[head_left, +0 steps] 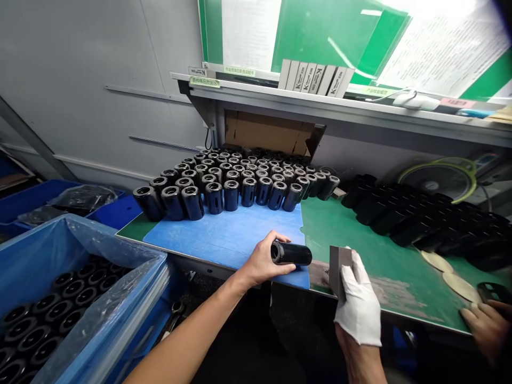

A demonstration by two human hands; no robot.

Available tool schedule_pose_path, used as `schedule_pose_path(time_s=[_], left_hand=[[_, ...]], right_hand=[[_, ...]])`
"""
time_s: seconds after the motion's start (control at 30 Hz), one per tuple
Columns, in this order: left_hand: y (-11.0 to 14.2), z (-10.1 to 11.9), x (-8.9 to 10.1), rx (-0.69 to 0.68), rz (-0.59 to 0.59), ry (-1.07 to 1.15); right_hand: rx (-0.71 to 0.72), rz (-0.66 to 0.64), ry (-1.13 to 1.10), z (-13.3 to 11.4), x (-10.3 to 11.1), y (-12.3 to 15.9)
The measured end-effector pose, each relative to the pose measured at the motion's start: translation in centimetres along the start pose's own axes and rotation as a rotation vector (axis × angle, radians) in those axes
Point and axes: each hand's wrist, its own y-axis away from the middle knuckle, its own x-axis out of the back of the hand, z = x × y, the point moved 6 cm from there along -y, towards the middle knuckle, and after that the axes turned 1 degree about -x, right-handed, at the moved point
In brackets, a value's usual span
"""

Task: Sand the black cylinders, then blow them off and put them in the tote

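My bare left hand wraps closed fingers around a black cylinder over a blue mat; my white-gloved right hand pinches a flat grey rectangular block upright beside it.

A matte black cylinder lies on its side across the fingers of the bare left hand, the thumb resting along it. Its long axis runs almost level, and the end facing left shows a round, dark bore inside a glossy rim. The body looks smooth on the side in view, with no slot showing. It sits just above the near edge of the blue mat. Just to its right and not touching it, a flat grey rectangular pad stands nearly upright, edge toward the cylinder, gripped by the white-gloved right hand; its material cannot be told
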Motion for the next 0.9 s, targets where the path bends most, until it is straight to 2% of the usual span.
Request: schedule_pose_path(time_s=[0.07,0.13,0.23,0.4,0.53,0.67,0.77,0.9], left_hand=[[0.3,-0.2,0.1,0.029,0.006,-0.018],[0.4,-0.5,0.1,0.06,0.007,-0.04],[0.5,-0.8,-0.2,0.06,0.017,-0.072],[0.5,-1.2,-1.0,0.047,0.069,-0.113],[0.5,-1.2,-0.9,0.049,0.127,-0.156],[0.4,-1.4,-0.9,0.052,0.108,-0.156],[0.3,-1.6,-0.8,0.041,0.139,-0.173],[0.3,-1.7,-0.9,0.071,0.147,-0.16]], right_hand=[[-0.179,0.011,-0.104,0.2,-0.6,0.3],[-0.186,0.0,-0.149,-1.1,-1.1,0.8],[0.004,-0.03,-0.098,-4.2,-2.2,1.9],[0.473,-0.123,0.288,-8.4,-6.3,2.7],[0.549,-0.107,0.372,-9.0,-7.2,1.9],[0.457,-0.151,0.416,-8.6,-7.0,2.5],[0.469,-0.065,0.393,-8.4,-7.2,2.4],[0.522,-0.055,0.407,-8.4,-7.9,1.8]])
